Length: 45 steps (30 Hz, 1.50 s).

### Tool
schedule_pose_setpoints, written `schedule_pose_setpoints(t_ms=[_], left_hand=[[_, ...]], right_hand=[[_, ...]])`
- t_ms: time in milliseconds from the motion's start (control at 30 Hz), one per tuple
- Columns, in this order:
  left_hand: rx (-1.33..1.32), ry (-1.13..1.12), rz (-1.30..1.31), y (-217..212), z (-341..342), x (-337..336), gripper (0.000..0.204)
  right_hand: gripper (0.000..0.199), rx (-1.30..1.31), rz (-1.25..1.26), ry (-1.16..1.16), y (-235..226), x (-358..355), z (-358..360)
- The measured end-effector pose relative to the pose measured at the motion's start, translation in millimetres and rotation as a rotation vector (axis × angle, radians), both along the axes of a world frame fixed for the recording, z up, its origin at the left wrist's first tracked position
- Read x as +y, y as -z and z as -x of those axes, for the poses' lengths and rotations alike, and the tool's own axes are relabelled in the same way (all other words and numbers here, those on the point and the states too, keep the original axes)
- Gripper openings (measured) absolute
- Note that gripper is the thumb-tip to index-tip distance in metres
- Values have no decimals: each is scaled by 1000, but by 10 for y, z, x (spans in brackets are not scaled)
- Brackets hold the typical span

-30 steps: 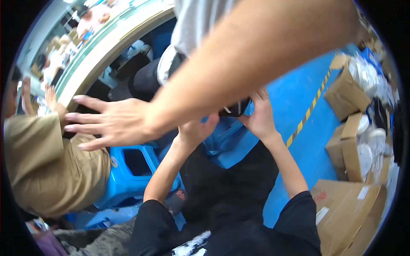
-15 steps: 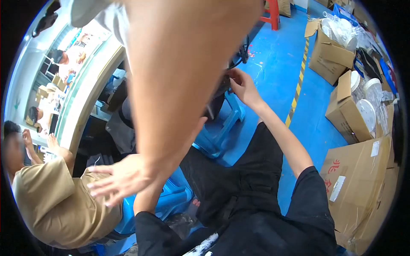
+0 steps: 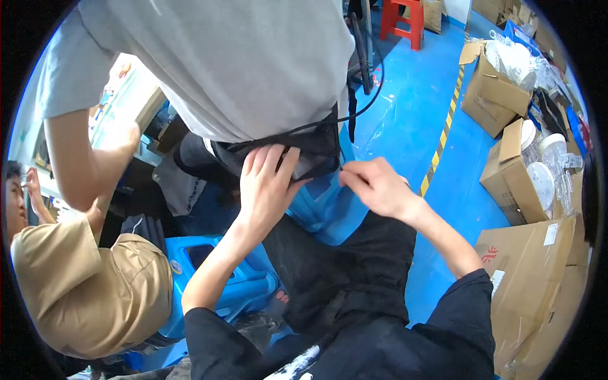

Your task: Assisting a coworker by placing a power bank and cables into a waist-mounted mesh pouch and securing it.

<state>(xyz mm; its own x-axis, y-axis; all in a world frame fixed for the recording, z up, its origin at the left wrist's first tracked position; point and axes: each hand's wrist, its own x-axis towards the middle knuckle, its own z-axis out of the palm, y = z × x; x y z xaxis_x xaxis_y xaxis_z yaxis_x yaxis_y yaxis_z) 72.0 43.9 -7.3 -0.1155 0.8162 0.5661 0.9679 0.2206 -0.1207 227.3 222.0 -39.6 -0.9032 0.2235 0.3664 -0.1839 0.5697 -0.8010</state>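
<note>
A black mesh waist pouch [image 3: 322, 147] hangs at the waist of a person in a grey shirt [image 3: 234, 69], standing close in front of me. My left hand [image 3: 267, 190] grips the pouch's near edge, its fingers bent over the top and the thumb underneath. At the pouch's right corner, my right hand [image 3: 379, 190] is closed in a pinch. What lies between those fingertips is too small to make out. A thin black cable [image 3: 380, 82] loops out from the pouch to the right and upward.
A blue plastic stool [image 3: 221, 272] stands by my left leg, beside a seated person in tan [image 3: 114, 285]. Another blue stool [image 3: 316, 209] is beyond my knees. Cardboard boxes [image 3: 497, 95] with clear plastic containers line the right side. A red stool [image 3: 405, 22] stands farther off.
The arm that crossed the view has swung away to the left, and the grey-shirted person's torso now shows. My left hand has come into view on the pouch. My right hand is lower and nearer.
</note>
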Motion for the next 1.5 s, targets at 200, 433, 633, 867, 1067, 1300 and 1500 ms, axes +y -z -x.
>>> schedule_pose_setpoints(t_ms=[200, 433, 633, 867, 1067, 1300, 1500], left_hand=[[-24, -77, 28, -37, 53, -191, 70], [63, -112, -144, -438, 35, -174, 47], [111, 92, -142, -350, 226, -508, 37], [-212, 208, -78, -476, 342, -607, 26], [-158, 228, -7, -430, 70, -473, 37], [-232, 294, -181, -168, 128, -481, 21], [-216, 325, -361, -225, 137, -581, 20]], right_hand=[[29, -31, 705, -268, 58, -149, 269], [33, -2, 756, -414, -267, -632, 401], [30, 35, 761, -387, -510, -597, 306], [27, -57, 474, -383, -567, -966, 518], [28, -31, -80, -86, -514, -897, 525], [19, 389, -290, 25, -593, -679, 340], [32, 519, -583, -71, -433, -558, 692]])
